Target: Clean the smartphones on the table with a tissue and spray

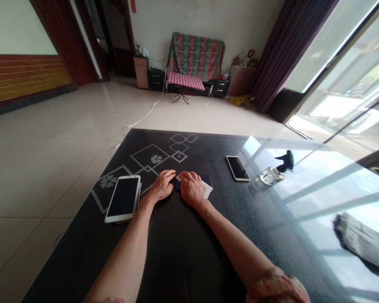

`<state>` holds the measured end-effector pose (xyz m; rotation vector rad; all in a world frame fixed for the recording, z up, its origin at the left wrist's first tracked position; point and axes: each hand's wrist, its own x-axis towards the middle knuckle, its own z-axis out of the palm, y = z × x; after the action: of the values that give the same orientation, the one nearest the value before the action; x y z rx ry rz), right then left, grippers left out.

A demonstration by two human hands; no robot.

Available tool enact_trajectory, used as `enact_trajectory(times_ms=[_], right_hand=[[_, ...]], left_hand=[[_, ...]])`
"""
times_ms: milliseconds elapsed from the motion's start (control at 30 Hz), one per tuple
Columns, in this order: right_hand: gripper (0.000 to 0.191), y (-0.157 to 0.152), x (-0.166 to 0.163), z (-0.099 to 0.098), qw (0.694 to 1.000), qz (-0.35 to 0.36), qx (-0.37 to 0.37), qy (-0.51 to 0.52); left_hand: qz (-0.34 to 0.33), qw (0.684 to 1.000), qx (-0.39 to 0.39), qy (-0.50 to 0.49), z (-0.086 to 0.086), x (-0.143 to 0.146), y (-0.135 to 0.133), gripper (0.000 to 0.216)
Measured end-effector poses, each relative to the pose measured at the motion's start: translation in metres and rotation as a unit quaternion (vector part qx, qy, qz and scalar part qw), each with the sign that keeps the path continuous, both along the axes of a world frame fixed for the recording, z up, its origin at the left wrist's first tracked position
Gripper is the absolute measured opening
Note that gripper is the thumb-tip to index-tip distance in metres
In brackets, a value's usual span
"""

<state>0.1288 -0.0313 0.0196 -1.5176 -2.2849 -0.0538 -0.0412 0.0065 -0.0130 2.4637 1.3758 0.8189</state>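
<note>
Both my hands rest side by side on a dark glass table (183,244). My left hand (162,185) lies with fingers curled down, its fingertips touching the edge of a dark blue object (178,184). My right hand (191,188) lies over that object and over a small white cloth with a zigzag edge (207,189), fingers bent and pressing down. Most of the blue object is hidden under my right hand. A white phone with a dark screen (123,198) lies just left of my left wrist.
A second phone (238,168) lies to the right of my hands, with a glass ashtray (268,176) beyond it. A folded grey cloth (364,242) sits at the table's right edge. Tiled floor surrounds the table; a covered cabinet stands at the far wall.
</note>
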Motion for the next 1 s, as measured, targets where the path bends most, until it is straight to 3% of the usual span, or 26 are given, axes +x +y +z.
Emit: enact_trajectory(times_ms=[133, 467, 633, 800, 1000], right_hand=[[0.032, 0.000, -0.001, 0.000, 1.000, -0.002, -0.001, 0.002], [0.035, -0.044, 0.012, 0.003, 0.999, 0.042, -0.006, 0.011], [0.033, -0.027, 0.008, 0.001, 0.998, 0.067, -0.003, 0.017], [0.032, 0.002, -0.003, -0.003, 0.999, 0.045, 0.001, 0.024], [0.033, -0.017, 0.000, -0.002, 0.999, 0.047, 0.002, 0.022]], left_hand=[[-0.004, 1.000, 0.002, -0.001, -0.001, 0.000, 0.002, 0.049], [0.002, 0.999, 0.029, -0.020, -0.006, 0.000, 0.004, 0.048], [-0.004, 0.999, 0.046, -0.022, -0.008, 0.000, 0.006, 0.045], [0.003, 0.999, 0.045, -0.024, -0.010, 0.000, 0.007, 0.048], [0.006, 0.999, 0.031, -0.020, -0.005, 0.000, 0.004, 0.046]])
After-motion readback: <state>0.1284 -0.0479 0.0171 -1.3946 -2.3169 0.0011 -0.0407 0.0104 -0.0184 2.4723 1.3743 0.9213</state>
